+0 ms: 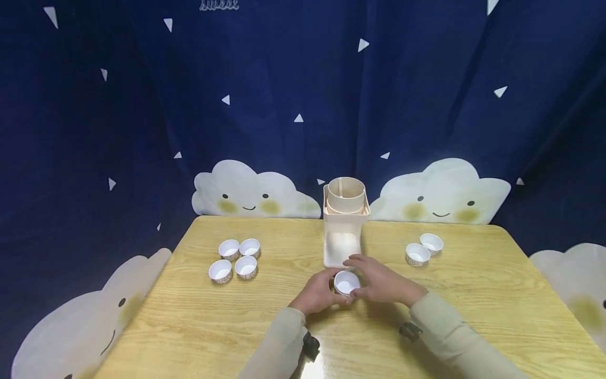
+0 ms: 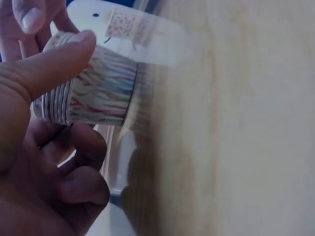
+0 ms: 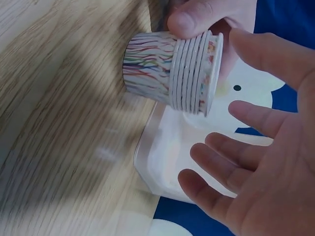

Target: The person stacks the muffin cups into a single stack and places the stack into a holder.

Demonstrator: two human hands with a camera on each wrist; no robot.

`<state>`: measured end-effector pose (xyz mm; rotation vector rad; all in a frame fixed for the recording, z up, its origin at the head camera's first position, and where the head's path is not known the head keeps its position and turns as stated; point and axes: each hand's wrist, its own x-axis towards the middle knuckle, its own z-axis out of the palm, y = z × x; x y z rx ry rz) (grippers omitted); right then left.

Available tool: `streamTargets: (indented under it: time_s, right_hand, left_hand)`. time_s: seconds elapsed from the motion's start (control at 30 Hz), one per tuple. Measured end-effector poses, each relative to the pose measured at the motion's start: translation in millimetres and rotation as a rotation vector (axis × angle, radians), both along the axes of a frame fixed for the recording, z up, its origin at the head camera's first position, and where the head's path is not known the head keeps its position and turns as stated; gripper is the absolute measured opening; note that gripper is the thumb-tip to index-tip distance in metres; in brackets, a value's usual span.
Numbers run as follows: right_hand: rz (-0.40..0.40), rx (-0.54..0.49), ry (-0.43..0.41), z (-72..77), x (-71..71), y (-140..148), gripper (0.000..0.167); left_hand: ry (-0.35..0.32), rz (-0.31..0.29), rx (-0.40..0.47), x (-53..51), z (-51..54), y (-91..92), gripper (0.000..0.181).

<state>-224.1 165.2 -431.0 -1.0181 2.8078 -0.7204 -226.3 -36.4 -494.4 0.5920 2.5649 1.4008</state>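
Head view: my left hand [image 1: 318, 291] grips the nested paper baking cups [image 1: 347, 282] in front of the beige plastic holder [image 1: 343, 225], likely steadying the stack; my right hand [image 1: 381, 280] hovers alongside, fingers apart, perhaps for clearance; four single cups [image 1: 220, 271] left of the holder, another pair [image 1: 417, 253] right.

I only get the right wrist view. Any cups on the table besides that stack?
Observer: Yes, the head view shows four cups grouped on the person's left side of the table.

Operator: What's the pale tray beyond the stack part of?

Observer: A pale stand; the head view shows a round, open-topped cylinder at its upper part.

Operator: Anything inside the stack's top cup?

Observer: Nothing I can see; the head view looks into the top cup, and it's white inside.
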Motion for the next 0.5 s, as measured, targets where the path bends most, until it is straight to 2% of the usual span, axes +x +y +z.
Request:
streamTargets:
  time_s: [0.23,0.5]
  right_hand:
    - [-0.064,-0.032,-0.012,-2.5,-0.8,25.6,0.060]
    - [-0.121,-0.047,0.010,5.8,1.1,67.8,0.056]
  left_hand:
    - [0.030,-0.001,0.015,2.2,1.4,1.7,0.065]
    - [-0.003,-0.005,0.074,4.3,-2.8,-0.5,0.061]
